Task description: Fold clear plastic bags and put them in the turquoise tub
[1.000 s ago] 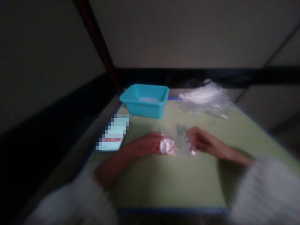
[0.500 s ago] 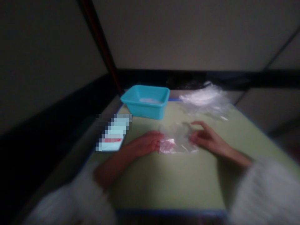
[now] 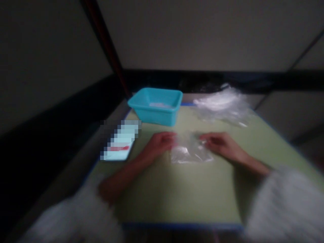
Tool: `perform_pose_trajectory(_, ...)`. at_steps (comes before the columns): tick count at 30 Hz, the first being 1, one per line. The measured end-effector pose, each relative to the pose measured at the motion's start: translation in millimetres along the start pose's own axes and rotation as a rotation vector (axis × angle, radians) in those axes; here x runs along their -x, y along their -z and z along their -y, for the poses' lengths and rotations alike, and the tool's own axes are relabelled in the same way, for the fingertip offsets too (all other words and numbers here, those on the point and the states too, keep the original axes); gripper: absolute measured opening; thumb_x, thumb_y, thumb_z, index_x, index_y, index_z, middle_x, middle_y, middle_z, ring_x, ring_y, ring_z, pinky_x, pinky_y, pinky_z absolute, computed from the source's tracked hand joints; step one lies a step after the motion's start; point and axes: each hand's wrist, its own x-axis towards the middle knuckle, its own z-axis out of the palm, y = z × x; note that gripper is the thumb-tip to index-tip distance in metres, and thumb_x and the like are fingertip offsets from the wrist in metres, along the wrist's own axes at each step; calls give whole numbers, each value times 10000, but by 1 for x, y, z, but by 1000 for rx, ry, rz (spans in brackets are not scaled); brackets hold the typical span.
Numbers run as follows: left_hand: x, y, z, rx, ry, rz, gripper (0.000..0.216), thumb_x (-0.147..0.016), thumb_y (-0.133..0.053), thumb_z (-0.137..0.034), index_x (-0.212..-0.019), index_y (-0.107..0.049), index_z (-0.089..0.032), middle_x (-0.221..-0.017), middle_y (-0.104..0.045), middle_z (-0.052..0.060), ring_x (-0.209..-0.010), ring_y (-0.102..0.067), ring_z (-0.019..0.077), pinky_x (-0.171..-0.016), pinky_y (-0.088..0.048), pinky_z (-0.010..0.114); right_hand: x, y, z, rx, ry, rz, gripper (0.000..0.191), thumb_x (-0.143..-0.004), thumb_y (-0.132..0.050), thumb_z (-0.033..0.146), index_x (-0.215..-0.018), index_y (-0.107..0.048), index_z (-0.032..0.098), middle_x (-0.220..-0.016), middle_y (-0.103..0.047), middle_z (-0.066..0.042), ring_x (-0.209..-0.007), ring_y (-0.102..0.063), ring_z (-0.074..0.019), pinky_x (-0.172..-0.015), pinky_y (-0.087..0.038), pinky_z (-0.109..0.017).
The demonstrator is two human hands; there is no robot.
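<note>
A clear plastic bag (image 3: pixel 191 153) lies on the yellow-green table (image 3: pixel 184 192) between my two hands. My left hand (image 3: pixel 162 143) pinches the bag's upper left edge, its fingers bent together. On the other side my right hand (image 3: pixel 219 143) has thumb and fingers closed on the upper right corner. The bag looks flat and see-through, with bright glints along its lower part. Blur hides the exact fingertips and whatever, if anything, is inside the bag.
A turquoise plastic basin (image 3: pixel 158 116) with something pale inside stands at the back left. Behind my right hand is a heap of clear plastic bags (image 3: pixel 222 104). A phone-like flat device (image 3: pixel 118 145), partly pixelated, lies at the left edge. Walls rise behind the table.
My left hand has moved up along the bag's left side and now pinches its upper edge. The raised finger of my right hand has come down onto the bag's upper right corner.
</note>
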Motion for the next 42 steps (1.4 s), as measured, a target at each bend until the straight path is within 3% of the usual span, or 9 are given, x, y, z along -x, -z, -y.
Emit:
perform_pose_trajectory(5,-3,0,4,-148,10,-14,418,-617,-718,-157,-1028,-669,-94,-897,-717,58,-715,-670,162,-663,-528,264,3,6,2,57,7,29,323,-751,-580,314,-990,-682,122,-881,-698,-87,-724,-643,-205,-643,-535,-347)
perform_pose_trajectory(11,3,-3,-3,-114,38,8,610,-576,-737,-72,-1168,-593,-79,-1021,-693,96,-660,-663,120,-592,-521,211,5,8,1,62,-1,100,281,-731,-589,294,-961,-668,155,-966,-696,-89,-870,-653,-248,-780,-535,-410)
perform_pose_trajectory(18,-5,-5,0,-81,-29,-49,557,-629,-683,-48,-1175,-583,-95,-1001,-669,78,-661,-648,97,-603,-526,202,5,6,5,74,1,98,276,-729,-583,318,-928,-647,139,-881,-688,-87,-760,-645,-222,-702,-539,-378)
perform_pose_trajectory(25,-7,-9,3,-341,-154,-140,596,-621,-648,-14,-1203,-539,-84,-1144,-615,116,-773,-628,127,-623,-533,217,5,5,-3,165,45,88,282,-755,-570,303,-971,-643,135,-768,-647,-50,-630,-608,-173,-581,-519,-309)
perform_pose_trajectory(29,-1,-8,9,-648,-408,-200,512,-675,-580,-40,-1176,-539,-136,-1232,-552,107,-1040,-578,206,-777,-550,312,8,4,1,406,128,8,256,-814,-536,283,-989,-648,134,-746,-597,-48,-566,-563,-158,-531,-488,-298)
perform_pose_trajectory(32,4,-9,11,-845,-551,-181,417,-750,-535,-87,-1164,-539,-128,-1274,-530,119,-1197,-491,226,-984,-455,398,10,1,6,539,240,-11,281,-870,-500,290,-1061,-624,126,-919,-613,-107,-754,-617,-205,-688,-522,-352)
perform_pose_trajectory(36,11,-11,9,-1042,-544,-48,457,-834,-515,-216,-1266,-475,-69,-1353,-481,165,-1278,-426,234,-1096,-327,389,10,-6,2,662,375,80,515,-887,-510,414,-1315,-470,129,-1295,-523,-177,-1171,-508,-289,-976,-425,-458)
perform_pose_trajectory(39,15,-12,7,-1164,-506,63,516,-875,-477,-327,-1310,-435,-52,-1422,-402,181,-1342,-340,254,-1127,-247,414,12,-10,-5,763,384,169,685,-897,-448,517,-1442,-288,134,-1458,-354,-185,-1317,-359,-311,-1065,-292,-541)
perform_pose_trajectory(42,18,-12,7,-1242,-482,135,558,-906,-404,-403,-1352,-383,-68,-1461,-342,178,-1381,-265,259,-1136,-175,452,15,-12,-8,809,333,210,714,-918,-355,558,-1486,-152,175,-1501,-260,-157,-1360,-280,-307,-1080,-221,-582)
